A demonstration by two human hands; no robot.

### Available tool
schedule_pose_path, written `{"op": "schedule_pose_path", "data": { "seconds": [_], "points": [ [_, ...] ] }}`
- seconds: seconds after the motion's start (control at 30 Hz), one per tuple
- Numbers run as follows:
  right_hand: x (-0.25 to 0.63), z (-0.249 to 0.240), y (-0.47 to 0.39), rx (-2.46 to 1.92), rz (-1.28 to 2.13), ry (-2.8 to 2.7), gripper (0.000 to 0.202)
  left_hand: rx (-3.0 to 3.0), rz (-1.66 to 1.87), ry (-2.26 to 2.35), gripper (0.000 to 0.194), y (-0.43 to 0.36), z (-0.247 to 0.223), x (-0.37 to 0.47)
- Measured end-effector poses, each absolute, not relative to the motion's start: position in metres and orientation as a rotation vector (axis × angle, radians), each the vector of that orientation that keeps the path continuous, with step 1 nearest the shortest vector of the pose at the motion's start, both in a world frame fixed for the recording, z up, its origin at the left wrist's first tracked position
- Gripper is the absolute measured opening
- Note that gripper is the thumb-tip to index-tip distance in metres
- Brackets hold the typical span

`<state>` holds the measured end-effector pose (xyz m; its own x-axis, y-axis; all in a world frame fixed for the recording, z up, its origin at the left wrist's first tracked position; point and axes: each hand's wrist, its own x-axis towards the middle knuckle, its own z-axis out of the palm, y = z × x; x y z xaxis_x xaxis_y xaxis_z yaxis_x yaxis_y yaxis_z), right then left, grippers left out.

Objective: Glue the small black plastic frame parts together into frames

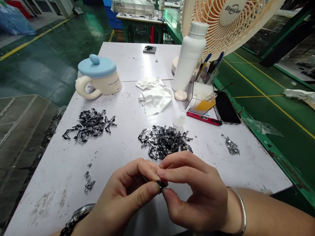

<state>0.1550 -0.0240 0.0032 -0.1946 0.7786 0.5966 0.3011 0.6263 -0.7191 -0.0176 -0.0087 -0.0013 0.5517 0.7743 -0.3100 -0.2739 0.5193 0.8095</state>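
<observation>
Close to the table's front, my left hand (134, 191) pinches a small black part (160, 185) between thumb and fingertips. My right hand (197, 190) meets it from the other side, its thumb and forefinger closed on the same part. Most of that part is hidden by the fingers, so its exact kind does not show. Just beyond my hands lies a heap of black and clear angled plastic pieces (167, 142). A similar heap of angled pieces (91, 126) sits farther left. Small shiny metal bits (89, 183) lie left of my left hand.
More metal bits (231, 146) lie at right. Behind stand a lidded mug (108, 82), white cloths (157, 98), a white bottle (189, 55) and a tool holder (201, 98). A red pen (204, 118) and phone (227, 108) lie near the right edge, below a large fan (228, 29).
</observation>
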Motion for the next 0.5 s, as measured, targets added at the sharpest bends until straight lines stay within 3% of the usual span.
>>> {"op": "schedule_pose_path", "data": {
  "seconds": [0.5],
  "points": [
    [0.1556, 0.004, -0.0268, -0.834, 0.43, -1.808, 0.027, 1.07, 0.815, 0.827, 0.009, -0.0186, 0.0015, -0.0183]
  ]
}}
